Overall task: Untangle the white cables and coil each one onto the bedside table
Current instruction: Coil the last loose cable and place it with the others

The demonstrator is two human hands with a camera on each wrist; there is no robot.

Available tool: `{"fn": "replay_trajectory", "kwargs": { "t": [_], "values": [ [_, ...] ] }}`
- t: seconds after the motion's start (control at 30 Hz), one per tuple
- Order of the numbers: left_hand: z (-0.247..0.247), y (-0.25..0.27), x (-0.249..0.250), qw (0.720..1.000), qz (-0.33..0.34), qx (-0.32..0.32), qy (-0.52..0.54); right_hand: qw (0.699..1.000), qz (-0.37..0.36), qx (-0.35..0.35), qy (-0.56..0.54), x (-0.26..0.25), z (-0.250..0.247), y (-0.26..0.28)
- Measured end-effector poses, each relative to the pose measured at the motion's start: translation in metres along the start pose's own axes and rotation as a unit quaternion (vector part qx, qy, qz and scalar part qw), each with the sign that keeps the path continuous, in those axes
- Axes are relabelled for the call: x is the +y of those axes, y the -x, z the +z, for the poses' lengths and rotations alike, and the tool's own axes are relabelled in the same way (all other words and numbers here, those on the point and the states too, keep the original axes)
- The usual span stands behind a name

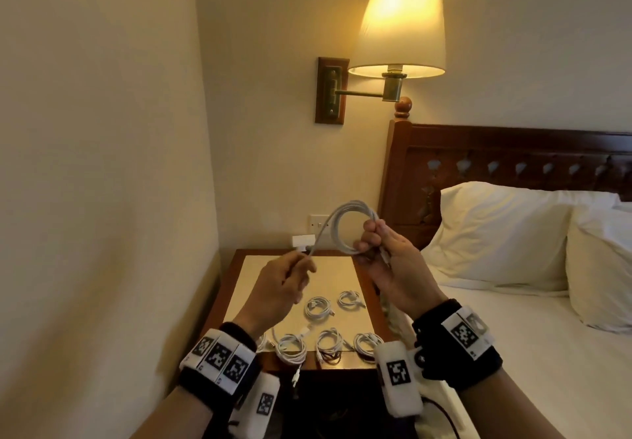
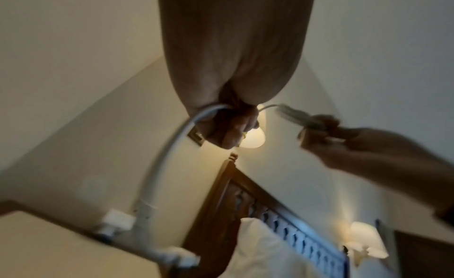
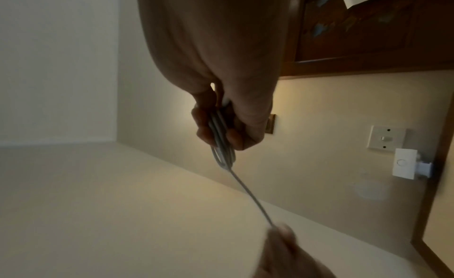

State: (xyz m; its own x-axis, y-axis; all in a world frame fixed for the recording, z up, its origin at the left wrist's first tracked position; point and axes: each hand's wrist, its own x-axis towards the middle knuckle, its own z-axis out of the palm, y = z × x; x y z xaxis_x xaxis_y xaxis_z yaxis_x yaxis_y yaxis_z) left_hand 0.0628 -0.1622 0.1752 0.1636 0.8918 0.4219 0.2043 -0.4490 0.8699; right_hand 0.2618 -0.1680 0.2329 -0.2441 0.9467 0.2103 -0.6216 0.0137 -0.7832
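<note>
lower centre: five coiled white cables lie on the cream-topped wooden bedside surface | mid-frame: left hand fingers pinch the free end of a thin white cable | right hand fingers grip its coil, held above the surface | upper centre: lit wall lamp

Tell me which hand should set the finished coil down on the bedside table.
Right, probably. The right hand already pinches the gathered loops of the cable above the bedside table, so it could lower them intact. The left hand grips only the loose tail.
</note>
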Motion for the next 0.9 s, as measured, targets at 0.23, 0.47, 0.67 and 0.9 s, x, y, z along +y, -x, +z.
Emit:
{"fn": "replay_trajectory", "kwargs": {
  "t": [0.23, 0.47, 0.67, 0.9],
  "values": [
    [-0.024, 0.015, -0.077, 0.978, -0.050, 0.069, -0.190, 0.998, -0.005, -0.001, -0.064, -0.016, -0.007, -0.006],
    [-0.013, -0.013, -0.024, 0.961, -0.128, 0.184, 0.164, 0.995, 0.027, -0.018, -0.097, -0.007, 0.004, -0.006],
    [-0.007, -0.028, 0.026, 0.921, -0.108, 0.147, 0.345, 0.992, 0.049, -0.046, -0.108, -0.007, 0.014, -0.003],
    [0.007, -0.026, 0.042, 0.907, -0.163, 0.059, 0.383, 0.992, 0.100, -0.049, -0.059, -0.002, 0.015, 0.002]
  ]
}}
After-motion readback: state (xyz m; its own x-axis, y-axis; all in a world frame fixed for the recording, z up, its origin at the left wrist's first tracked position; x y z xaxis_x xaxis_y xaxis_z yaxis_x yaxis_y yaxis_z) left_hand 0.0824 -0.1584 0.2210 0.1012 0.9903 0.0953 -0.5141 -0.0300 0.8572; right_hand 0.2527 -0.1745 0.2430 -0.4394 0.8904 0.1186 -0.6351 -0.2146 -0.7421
